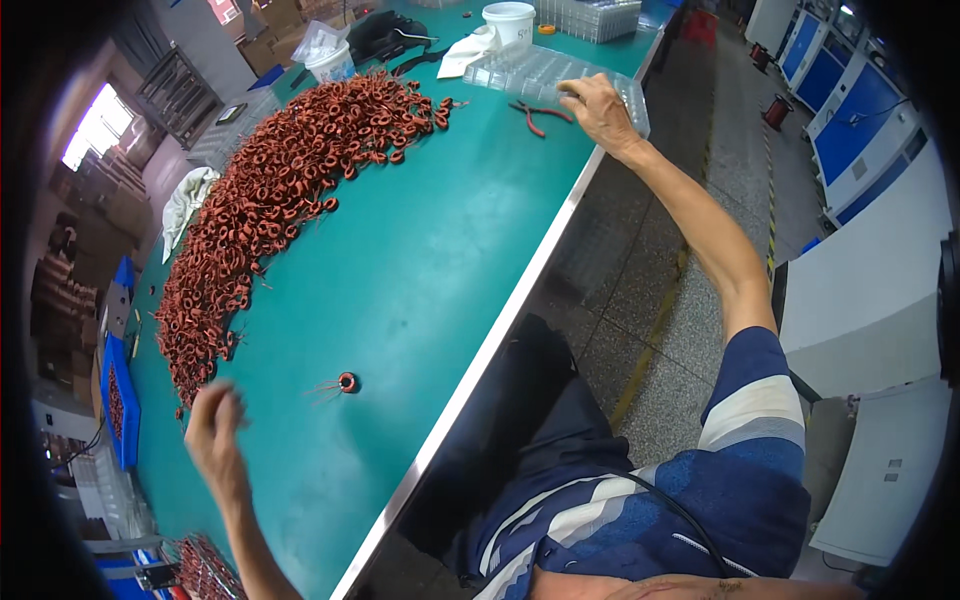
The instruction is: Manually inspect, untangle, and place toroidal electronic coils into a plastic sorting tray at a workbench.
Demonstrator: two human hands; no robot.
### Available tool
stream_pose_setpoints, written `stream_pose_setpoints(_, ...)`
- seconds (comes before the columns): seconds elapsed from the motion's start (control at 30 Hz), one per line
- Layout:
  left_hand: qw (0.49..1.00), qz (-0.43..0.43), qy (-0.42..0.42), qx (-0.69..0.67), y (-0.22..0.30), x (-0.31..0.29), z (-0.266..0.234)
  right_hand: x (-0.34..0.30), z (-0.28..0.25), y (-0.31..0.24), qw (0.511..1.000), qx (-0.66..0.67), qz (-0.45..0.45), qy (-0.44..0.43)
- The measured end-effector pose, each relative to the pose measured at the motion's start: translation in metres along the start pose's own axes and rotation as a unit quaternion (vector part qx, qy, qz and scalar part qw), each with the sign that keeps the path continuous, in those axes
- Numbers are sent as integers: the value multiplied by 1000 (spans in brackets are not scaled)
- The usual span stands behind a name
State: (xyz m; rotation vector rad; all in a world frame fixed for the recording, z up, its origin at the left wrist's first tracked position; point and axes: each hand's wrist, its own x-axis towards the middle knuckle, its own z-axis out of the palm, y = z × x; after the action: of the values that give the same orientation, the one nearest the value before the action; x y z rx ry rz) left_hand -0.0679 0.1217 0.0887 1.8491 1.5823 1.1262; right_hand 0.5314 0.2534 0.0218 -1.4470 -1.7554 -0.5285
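Note:
A long curved heap of small ring-shaped coils, wound with copper-red wire and trailing wire leads, lies along the far left of the green table. One single coil sits apart on the bare tabletop, its leads pointing left. My left hand is beside the near end of the heap, its fingers smeared by motion. At the far right, my right hand is held over a clear plastic compartment tray with its fingers curled together; whatever they pinch is hidden. Red-handled pliers lie just left of that hand.
White buckets, a white cloth and stacked clear trays stand at the back. A blue bin is at the left edge. The table's metal edge runs diagonally before me. Machine cabinets line the right.

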Motion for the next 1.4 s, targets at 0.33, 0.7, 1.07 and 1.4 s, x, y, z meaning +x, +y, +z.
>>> stream_pose_setpoints(0.33,839,20,-315,-443,120,75,285,-19,-65,-134,998,65,3,22)
stream_pose_setpoints(0.7,829,152,-229,-488,143,65,304,-29,-116,-145,973,204,101,-42)
stream_pose_setpoints(1.07,841,101,-181,-500,124,63,296,-11,-124,-132,993,84,56,69)
stream_pose_setpoints(1.4,828,112,-140,-531,116,44,227,12,-99,-56,986,-54,-22,153)
